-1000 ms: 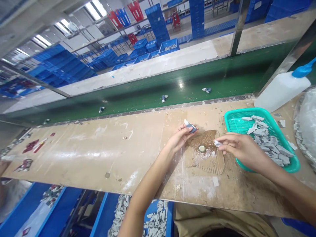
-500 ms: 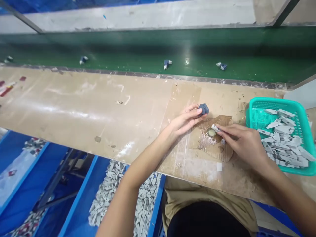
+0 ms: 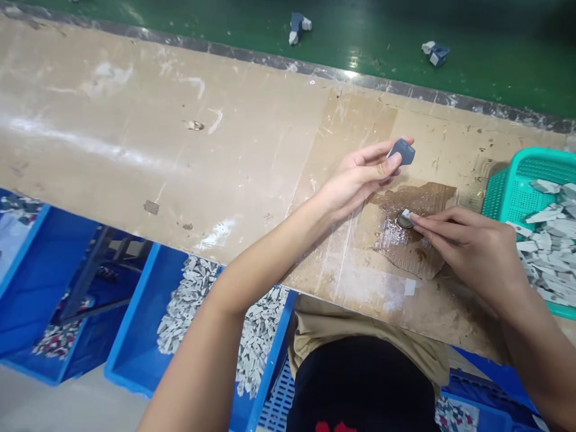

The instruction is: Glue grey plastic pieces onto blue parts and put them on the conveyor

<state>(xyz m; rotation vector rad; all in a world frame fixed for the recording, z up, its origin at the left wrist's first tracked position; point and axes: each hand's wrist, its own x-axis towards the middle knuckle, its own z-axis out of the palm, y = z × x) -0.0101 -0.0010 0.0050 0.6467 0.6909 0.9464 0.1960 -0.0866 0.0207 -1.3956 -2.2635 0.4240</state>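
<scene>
My left hand (image 3: 360, 175) grips blue block (image 3: 405, 152), right hand (image 3: 479, 246) pinches white piece (image 3: 407, 213); basket (image 3: 510, 180) edge close right, table (image 3: 252, 156) stretching left.

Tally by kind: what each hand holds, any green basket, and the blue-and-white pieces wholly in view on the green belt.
Dark blue piece in the left hand: 1
Pale piece in the right hand: 1
Green basket: 1
Blue-and-white pieces on the green belt: 2
Total: 5

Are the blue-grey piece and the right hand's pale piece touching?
Apart: the head view shows cardboard plainly between the blue-grey piece and the pale piece.
</scene>
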